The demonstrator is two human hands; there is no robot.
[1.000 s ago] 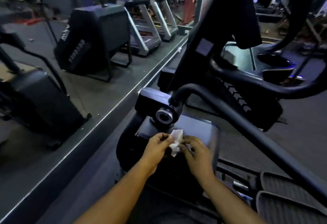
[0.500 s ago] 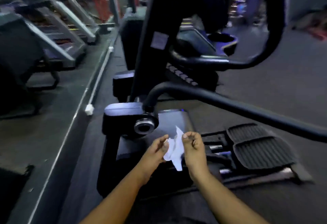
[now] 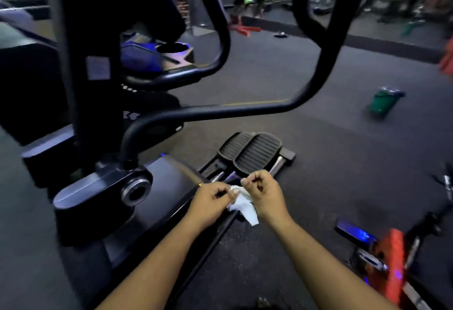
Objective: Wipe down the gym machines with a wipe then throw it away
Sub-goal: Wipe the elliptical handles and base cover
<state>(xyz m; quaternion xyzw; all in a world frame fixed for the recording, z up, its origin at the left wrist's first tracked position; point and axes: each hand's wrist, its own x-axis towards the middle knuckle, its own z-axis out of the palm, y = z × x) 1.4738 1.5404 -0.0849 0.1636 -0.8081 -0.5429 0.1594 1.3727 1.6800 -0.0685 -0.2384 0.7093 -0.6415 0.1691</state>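
Evidently to bunch it for binning, both hands, left (image 3: 213, 197) and right (image 3: 264, 193), pinch the wipe (image 3: 242, 203) in curled fingers just beside the machine's pedals (image 3: 250, 151), with a green bin (image 3: 383, 101) well beyond the pedals.

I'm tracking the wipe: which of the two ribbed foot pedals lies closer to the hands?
The right pedal, the larger-looking one beside the rail end; the left pedal sits partly behind it, farther from both hands and the wipe.

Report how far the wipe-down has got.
Wiping already done cannot be judged from this view. In hand: both the left hand and right hand pinch the white wipe above the machine. Left: binning it, perhaps in the green bin across the floor.
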